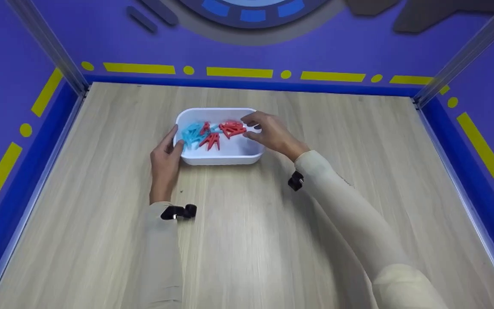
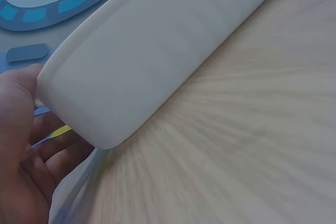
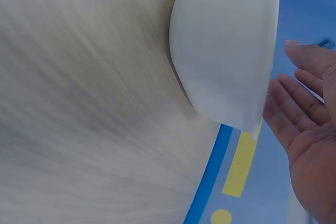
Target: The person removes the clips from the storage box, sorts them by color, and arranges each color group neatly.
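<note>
"Two colours of small, A-shaped plastic clips (image 1: 211, 140) are lying loose in that smooth white rectangular box (image 1: 223, 160), aren't they?"

"Yes. Light-blue clips (image 1: 192, 134) are bunching in a tangled heap towards the left end, and red clips (image 1: 232, 128) are lying at the middle and the right, some with their slim legs splaying apart."

"What is the box resting on?"

"It is standing towards the back of a pale wooden-looking worktop (image 1: 238, 223), where fine streaks of grain are running away from the person. Its corners are rounding softly, and a thin lip is edging its top."

"And the left hand (image 1: 164, 165)?"

"It is clamping the box's left end: the thumb is hooking over the rim while the fingers are bracing the outer wall."

"Is the right hand (image 1: 272, 133) gripping anything?"

"It is hovering at the right end, thumb and fingers standing apart in a loose curve beside the red clips. I cannot tell whether a fingertip is touching one; in the right wrist view the box's plain outer wall is hiding the contents."

"What else are you seeing?"

"Beige cloth sleeves (image 1: 163, 253) are covering the forearms, and compact black devices (image 1: 179, 212) are sitting at the wrists. Blue-purple printed panels (image 1: 247, 53) are bordering the worktop, with flat yellow bars (image 1: 239, 73) running low along them."
</note>
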`<state>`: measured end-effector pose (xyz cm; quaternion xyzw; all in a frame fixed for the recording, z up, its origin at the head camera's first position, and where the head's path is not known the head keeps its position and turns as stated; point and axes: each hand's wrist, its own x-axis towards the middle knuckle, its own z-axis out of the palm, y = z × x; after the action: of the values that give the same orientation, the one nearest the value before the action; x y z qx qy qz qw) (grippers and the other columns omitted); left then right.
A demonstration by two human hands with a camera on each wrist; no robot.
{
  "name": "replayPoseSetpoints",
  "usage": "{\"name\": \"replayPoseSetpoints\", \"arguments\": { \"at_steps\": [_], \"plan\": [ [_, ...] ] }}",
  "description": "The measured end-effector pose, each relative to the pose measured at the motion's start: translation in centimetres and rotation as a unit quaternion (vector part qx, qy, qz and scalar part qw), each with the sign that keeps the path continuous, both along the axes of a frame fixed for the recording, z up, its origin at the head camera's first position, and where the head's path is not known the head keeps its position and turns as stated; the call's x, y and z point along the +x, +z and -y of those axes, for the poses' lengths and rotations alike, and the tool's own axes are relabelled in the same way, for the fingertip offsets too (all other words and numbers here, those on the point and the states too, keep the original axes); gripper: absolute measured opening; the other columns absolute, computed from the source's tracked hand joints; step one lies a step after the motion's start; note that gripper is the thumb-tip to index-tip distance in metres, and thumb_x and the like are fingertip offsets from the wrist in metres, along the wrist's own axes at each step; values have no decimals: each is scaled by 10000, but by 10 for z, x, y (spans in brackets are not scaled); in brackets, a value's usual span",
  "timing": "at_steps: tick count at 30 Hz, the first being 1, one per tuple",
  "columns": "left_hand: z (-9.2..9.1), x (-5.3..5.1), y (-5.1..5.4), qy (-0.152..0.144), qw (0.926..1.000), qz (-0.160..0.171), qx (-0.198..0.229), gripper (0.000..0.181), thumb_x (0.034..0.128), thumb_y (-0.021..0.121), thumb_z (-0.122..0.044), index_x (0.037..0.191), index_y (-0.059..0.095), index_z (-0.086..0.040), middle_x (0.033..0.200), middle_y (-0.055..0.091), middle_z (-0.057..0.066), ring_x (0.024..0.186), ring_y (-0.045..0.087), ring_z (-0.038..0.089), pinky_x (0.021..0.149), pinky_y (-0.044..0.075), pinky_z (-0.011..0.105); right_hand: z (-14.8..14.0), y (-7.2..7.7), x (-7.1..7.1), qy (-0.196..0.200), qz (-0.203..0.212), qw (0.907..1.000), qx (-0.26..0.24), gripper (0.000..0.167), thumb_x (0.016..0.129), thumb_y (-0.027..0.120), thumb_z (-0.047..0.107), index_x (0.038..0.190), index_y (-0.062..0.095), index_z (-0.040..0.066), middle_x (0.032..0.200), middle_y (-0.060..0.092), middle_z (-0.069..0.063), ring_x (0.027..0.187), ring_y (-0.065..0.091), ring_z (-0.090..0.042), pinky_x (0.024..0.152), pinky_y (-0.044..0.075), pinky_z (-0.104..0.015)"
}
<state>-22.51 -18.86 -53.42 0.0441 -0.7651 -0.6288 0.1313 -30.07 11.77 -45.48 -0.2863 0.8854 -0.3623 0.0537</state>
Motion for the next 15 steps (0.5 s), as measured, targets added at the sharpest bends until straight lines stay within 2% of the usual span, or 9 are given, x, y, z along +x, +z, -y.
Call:
{"name": "replayPoseSetpoints", "arguments": {
  "at_steps": [4,9,15],
  "plan": [
    [1,-1,0,-46,9998,131,152,503,1088,616,-167,1581,522,-210,1656,441,-19,1530,334,59,1227,304,242,7,-5,-6,12,154,9999,24,403,982,773,61,1360,669,-35,1330,684,-193,1225,667,-353,1083,534,-455],
    [1,-4,-3,-17,9993,182,318,509,1088,594,-111,1584,509,-186,1671,415,20,1551,313,105,1244,288,270,15,-13,-12,0,218,9998,-22,377,978,778,58,1329,687,-42,1301,702,-185,1194,683,-319,1059,551,-429],
    [0,-4,-2,24,9994,261,245,504,1100,570,-114,1593,499,-194,1676,410,0,1553,305,98,1248,280,273,28,-17,-17,-61,263,9996,-40,339,950,805,37,1266,724,-53,1233,729,-182,1129,704,-289,1011,574,-381]
  ]
}}
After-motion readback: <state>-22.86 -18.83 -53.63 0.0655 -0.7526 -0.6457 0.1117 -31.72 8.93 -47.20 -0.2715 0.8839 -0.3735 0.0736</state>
